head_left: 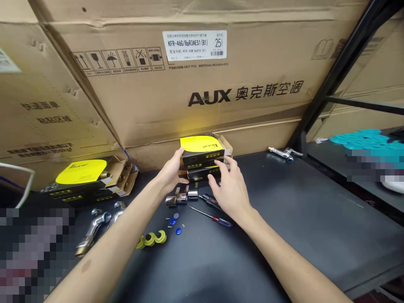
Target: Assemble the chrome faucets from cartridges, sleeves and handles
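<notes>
Grips stacked "Faucet" cartons (203, 159) in left hand (172, 171), partly hidden; curves half-open right hand (232, 187) opposite, with contact unclear. Displays "AUX" on shipping carton (189, 92).

Black-and-yellow boxes stacked at mid-frame

Just right of the frame's centre, you have an upper box (202, 145) with a bright yellow top, dark lettering and black sides bearing small yellow icons. Its brown cardboard flap stands open at the right end. Directly beneath it you see a lower box (202, 174), also black, partly hidden; you can't tell for certain whether the two sit flush.
</notes>
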The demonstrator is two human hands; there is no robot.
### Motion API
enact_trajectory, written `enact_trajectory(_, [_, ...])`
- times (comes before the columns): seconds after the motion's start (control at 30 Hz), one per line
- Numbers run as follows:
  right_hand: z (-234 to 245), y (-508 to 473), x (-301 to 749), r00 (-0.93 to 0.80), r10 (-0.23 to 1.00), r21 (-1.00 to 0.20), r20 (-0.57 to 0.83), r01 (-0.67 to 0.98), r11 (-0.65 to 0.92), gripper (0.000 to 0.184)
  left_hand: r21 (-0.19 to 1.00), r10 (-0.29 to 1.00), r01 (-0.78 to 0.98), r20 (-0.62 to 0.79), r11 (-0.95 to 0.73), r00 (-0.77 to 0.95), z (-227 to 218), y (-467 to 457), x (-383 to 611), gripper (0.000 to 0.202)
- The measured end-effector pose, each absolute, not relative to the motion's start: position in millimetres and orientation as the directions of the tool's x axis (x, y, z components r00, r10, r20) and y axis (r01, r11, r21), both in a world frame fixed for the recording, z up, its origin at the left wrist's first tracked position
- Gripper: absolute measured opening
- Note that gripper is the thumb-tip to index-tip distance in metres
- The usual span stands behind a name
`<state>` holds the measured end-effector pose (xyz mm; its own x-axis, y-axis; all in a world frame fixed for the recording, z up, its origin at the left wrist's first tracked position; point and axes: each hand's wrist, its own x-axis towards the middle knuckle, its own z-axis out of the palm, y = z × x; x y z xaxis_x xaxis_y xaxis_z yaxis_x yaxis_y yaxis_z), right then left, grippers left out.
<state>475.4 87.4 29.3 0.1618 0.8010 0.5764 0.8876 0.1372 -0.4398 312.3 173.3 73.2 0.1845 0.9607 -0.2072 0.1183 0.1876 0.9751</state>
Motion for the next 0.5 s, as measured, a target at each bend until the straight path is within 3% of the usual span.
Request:
enact_trajectory(0.27, [28,92,483,0.247,0.788,-0.473,0.564,0.879,0.063,0.036,0.979,0.951,0.079,-0.202,0.188,0.234,72,173,338,0.062])
enact_trajectory(0.5, [28,93,487,0.27,0.801,-0.46,0.535,0.888,0.008,0.031,0.953,0.979,0.297,-0.106,0.05,0.176,76,176,341,0.078])
